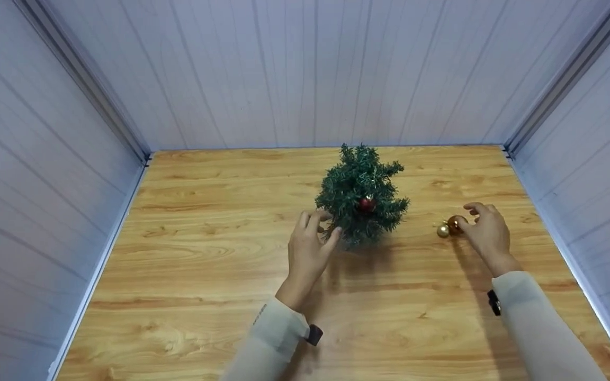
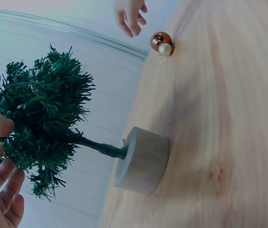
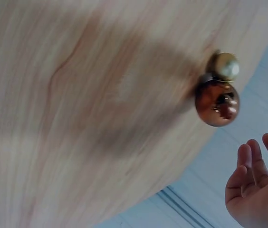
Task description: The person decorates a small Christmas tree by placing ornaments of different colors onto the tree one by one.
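Observation:
A small green artificial Christmas tree (image 1: 358, 185) stands on a round wooden base (image 2: 143, 161). One red bauble (image 1: 367, 204) hangs among its branches. At the tree's left side, my left hand (image 1: 306, 248) holds the outer branches, thumb on the near side and fingers curled at the other. To the right, my right hand (image 1: 487, 233) hovers over a shiny copper-brown bauble (image 3: 217, 103) with nothing in its grasp, its fingers loosely bent and apart from the thumb. A smaller gold bauble (image 3: 226, 66) lies against the copper one on the table.
The wood-grain table (image 1: 204, 238) is bounded by pale panel walls (image 1: 284, 74) at the back and both sides. Dark straps with small devices (image 1: 314, 335) sit at both sleeve cuffs.

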Demonstrator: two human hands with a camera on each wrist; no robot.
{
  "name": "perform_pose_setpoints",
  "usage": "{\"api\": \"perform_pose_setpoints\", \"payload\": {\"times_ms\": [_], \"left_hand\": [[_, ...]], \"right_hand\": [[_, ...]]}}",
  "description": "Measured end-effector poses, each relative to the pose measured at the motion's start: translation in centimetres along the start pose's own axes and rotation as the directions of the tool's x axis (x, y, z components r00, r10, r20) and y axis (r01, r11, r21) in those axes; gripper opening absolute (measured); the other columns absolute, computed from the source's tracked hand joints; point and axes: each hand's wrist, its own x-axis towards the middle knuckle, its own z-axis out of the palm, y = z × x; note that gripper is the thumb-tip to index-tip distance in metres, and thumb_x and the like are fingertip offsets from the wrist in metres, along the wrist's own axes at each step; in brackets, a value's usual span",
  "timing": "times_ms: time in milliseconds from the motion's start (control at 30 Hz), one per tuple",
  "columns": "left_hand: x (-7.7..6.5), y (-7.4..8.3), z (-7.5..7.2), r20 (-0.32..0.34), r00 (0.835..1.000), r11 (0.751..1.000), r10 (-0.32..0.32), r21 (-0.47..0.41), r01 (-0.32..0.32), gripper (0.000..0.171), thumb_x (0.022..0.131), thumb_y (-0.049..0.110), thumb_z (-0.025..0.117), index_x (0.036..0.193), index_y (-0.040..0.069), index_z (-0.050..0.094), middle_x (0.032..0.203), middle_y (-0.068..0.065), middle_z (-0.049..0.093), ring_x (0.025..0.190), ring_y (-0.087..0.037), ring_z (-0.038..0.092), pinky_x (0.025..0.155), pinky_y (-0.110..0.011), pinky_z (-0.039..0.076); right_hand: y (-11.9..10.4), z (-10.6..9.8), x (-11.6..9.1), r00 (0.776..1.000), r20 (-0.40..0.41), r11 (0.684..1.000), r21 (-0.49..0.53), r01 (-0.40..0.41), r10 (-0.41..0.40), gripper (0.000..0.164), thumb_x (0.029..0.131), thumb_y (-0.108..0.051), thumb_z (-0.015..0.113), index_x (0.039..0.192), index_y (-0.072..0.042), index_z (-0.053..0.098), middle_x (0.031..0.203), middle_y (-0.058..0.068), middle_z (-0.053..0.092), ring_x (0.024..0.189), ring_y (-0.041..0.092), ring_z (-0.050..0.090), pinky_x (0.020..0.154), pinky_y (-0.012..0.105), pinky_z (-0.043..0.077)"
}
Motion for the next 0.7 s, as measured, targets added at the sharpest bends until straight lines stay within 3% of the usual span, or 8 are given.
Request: {"api": "perform_pose_setpoints", "payload": {"times_ms": [267, 700], "left_hand": [[-0.9, -0.3, 0.3, 0.014, 1.000, 1.000, -0.026, 0.012, 0.026, 0.029, 0.088, 0.030, 0.074, 0.113, 0.019, 0.066, 0.106, 0.003, 0.059, 0.085, -0.013, 0.062, 0.067, -0.030, 0.051], [-1.2, -0.6, 0.1, 0.018, 0.999, 0.999, -0.050, 0.013, 0.050, 0.027, 0.089, 0.028, 0.074, 0.113, 0.020, 0.067, 0.102, 0.004, 0.060, 0.081, -0.013, 0.061, 0.065, -0.029, 0.049]], "right_hand": [[1.4, 0.7, -0.2, 0.988, 0.101, 0.993, -0.019, -0.113, 0.114, 0.058, 0.097, -0.039, 0.058, 0.137, 0.002, 0.051, 0.119, 0.030, 0.051, 0.095, 0.042, 0.055, 0.071, 0.051, 0.047], [1.9, 1.2, 0.0, 0.980, 0.137, 0.989, 0.003, -0.145, 0.144, 0.062, 0.097, -0.042, 0.059, 0.137, 0.003, 0.049, 0.121, 0.031, 0.055, 0.105, 0.045, 0.057, 0.081, 0.056, 0.048]]}}
